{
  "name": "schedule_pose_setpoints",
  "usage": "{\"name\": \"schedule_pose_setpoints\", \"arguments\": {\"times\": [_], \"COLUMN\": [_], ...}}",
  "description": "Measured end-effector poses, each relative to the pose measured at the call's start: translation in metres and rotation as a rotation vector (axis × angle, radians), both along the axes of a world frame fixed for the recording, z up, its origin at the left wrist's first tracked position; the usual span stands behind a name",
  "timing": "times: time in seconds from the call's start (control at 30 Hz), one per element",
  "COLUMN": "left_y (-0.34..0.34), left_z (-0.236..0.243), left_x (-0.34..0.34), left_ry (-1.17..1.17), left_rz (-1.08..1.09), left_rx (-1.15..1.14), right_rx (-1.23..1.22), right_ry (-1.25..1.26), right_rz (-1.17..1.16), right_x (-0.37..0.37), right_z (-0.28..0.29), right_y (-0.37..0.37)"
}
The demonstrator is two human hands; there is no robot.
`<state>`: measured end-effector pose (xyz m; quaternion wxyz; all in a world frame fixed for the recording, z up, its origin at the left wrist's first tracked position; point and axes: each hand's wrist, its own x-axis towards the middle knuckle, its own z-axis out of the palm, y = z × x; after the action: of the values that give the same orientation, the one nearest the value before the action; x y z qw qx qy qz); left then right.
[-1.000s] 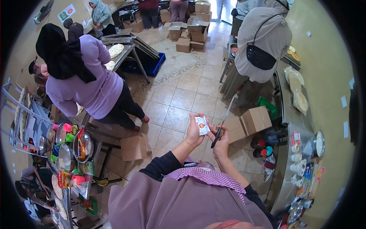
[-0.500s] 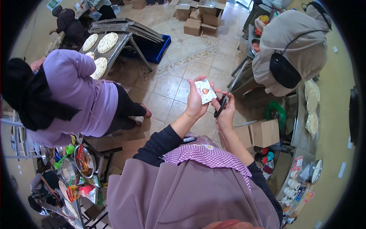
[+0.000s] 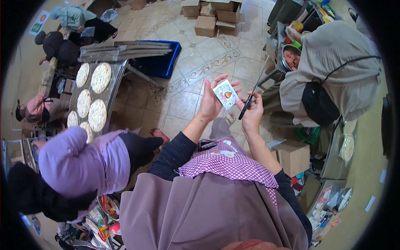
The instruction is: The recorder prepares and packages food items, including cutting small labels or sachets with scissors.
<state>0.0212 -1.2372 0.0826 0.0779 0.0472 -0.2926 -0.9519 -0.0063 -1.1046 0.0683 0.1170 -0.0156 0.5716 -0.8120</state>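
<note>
A small, flat, white packet [image 3: 225, 95] with a fine pattern and a red-orange picture lies across the person's left hand [image 3: 211, 102], face up and turned at a slant, above the tiled floor [image 3: 177, 126]. The left fingers are spread behind it rather than closed around it, the thumb standing apart from its edge. The right hand [image 3: 252, 115] is curled around the black handle of a long, narrow tool [image 3: 246, 107], its blade pointing up and away; whether this is a knife or shut scissors cannot be told. The right thumb appears to reach the packet's lower right edge.

The packet looks light and thin, probably stiff enough to stay flat, yet likely to crease if squeezed. Its face may be slippery, so a light pinch on opposite edges, or a thumb over one corner with fingers beneath, seems the surest hold. The tool, probably stiffer and heavier, is best gripped by its handle.
</note>
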Motion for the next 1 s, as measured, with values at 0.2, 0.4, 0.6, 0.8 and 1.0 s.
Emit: {"name": "schedule_pose_setpoints", "arguments": {"times": [0.2,0.4,0.6,0.8,1.0], "left_y": [-0.086,-0.135,-0.173,-0.222,-0.241], "left_z": [0.009,-0.007,-0.034,-0.063,-0.111], "left_x": [-0.115,-0.224,-0.331,-0.449,-0.549], "left_ry": [-0.172,-0.189,-0.227,-0.182,-0.262], "left_rz": [-0.254,-0.576,-0.697,-0.856,-1.025], "left_rx": [-0.786,-1.048,-0.957,-1.065,-1.087], "right_rx": [0.172,0.303,0.354,0.372,0.343], "right_ry": [0.022,0.033,0.022,-0.079,-0.192], "right_rz": [0.124,0.246,0.252,0.147,0.106], "right_x": [-0.140,-0.241,-0.336,-0.421,-0.495], "right_z": [-0.016,-0.025,-0.041,-0.077,-0.119], "right_y": [-0.016,-0.046,-0.082,-0.122,-0.141]}}
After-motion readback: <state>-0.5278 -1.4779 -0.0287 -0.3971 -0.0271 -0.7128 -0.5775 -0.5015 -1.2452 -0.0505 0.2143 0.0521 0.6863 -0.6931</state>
